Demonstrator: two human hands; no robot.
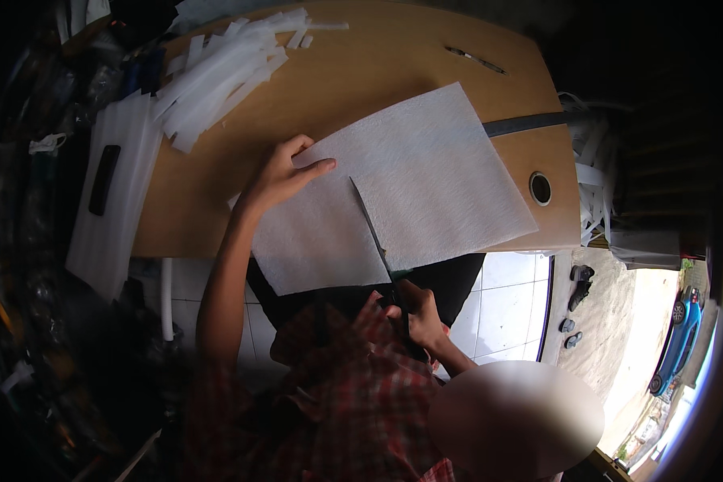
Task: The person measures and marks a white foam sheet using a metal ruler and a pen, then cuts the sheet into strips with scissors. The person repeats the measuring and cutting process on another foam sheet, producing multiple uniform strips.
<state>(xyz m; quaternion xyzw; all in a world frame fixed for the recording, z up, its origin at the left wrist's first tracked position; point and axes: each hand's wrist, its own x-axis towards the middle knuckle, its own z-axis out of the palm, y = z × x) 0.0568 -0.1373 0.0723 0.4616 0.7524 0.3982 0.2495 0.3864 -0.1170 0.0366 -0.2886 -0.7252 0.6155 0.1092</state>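
Note:
A white foam sheet point(442, 169) lies at a slant over the near part of the brown table, its near edge hanging over my lap. My left hand point(279, 177) pinches the sheet's far-left edge, thumb on top and fingers curled at the rim. Closed around the dark handles of a pair of scissors point(369, 221), my right hand point(419, 313) is below the sheet's near edge. The blade points away from me along a slit running in from that edge, with sheet on both sides. The lower blade is hidden.
Cut white foam strips point(225, 72) are heaped at the table's far left. A dark phone point(104, 181) rests on layered foam point(132, 193). A pen point(475, 59) lies far right, above a dark flat bar point(526, 123) and a ringed hole point(541, 189). More strips point(593, 181) hang off the right side.

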